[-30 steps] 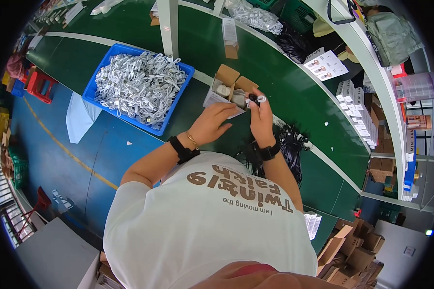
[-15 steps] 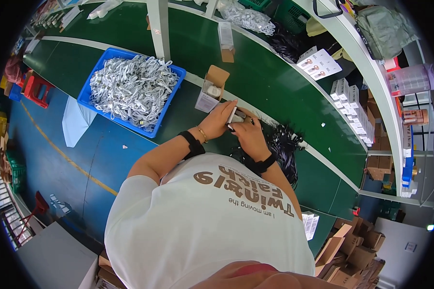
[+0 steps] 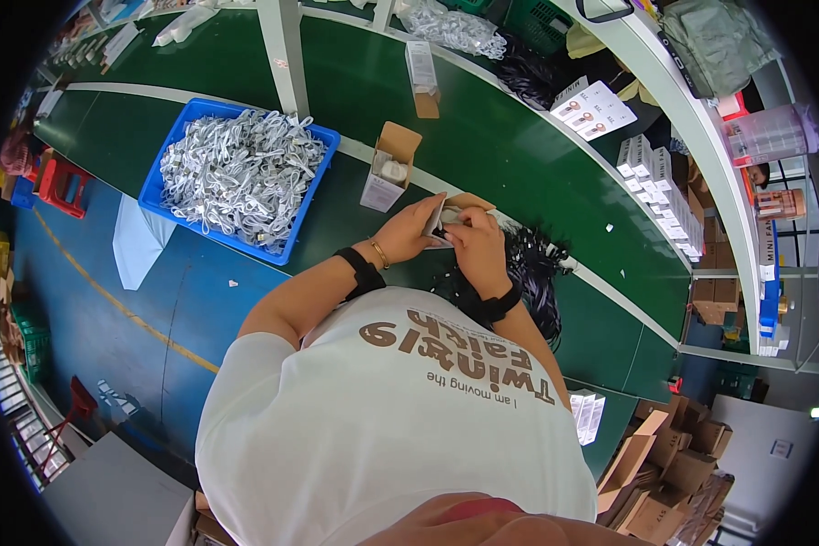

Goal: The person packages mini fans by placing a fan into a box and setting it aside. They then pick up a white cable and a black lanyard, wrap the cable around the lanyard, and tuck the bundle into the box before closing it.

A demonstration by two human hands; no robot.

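My left hand (image 3: 415, 227) is closed around the side of a small white carton (image 3: 437, 224) whose brown inner flap stands open. The fingers of my right hand (image 3: 479, 249) are pinched together at the carton's mouth. A small dark thing shows by those fingertips, too hidden to name. Just beyond my left hand stands another open carton (image 3: 384, 193) with a white item inside. A pile of black straps (image 3: 539, 282) lies beside my right hand on the green table.
A blue bin (image 3: 151, 193) heaped with white cables (image 3: 241, 177) sits to the left. Farther back are a lying carton (image 3: 421, 68) and a white post (image 3: 284, 59). Stacked white boxes (image 3: 660, 196) line the right side; brown cardboard boxes (image 3: 664, 510) lie at lower right.
The carton in my hands now shows its open brown flap more plainly. My right hand's fingers have drawn together at its mouth. The whole view has shifted slightly.
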